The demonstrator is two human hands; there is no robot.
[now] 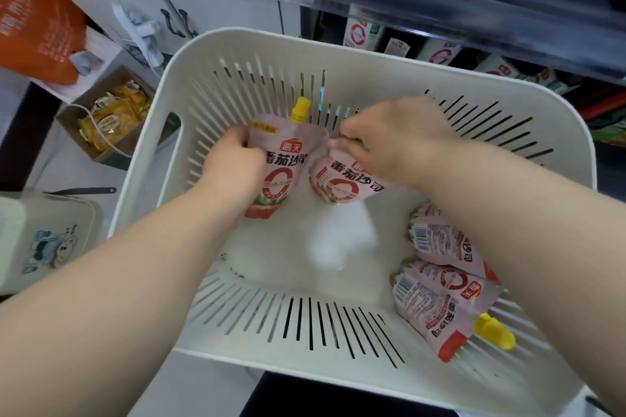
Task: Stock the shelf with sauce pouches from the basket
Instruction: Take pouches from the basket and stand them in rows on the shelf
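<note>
Reaching into the white slotted basket (216, 44), both hands grip pink sauce pouches: left hand (233, 159) clasps the upright pouch (281, 166) — yellow cap up — right hand (389, 142) pinches the tilted pouch (342, 183) beside it. Two spare pouches (440, 301) lie under the right forearm. Stocked shelf (440, 3) beyond; snack carton (111, 118) left.
</note>
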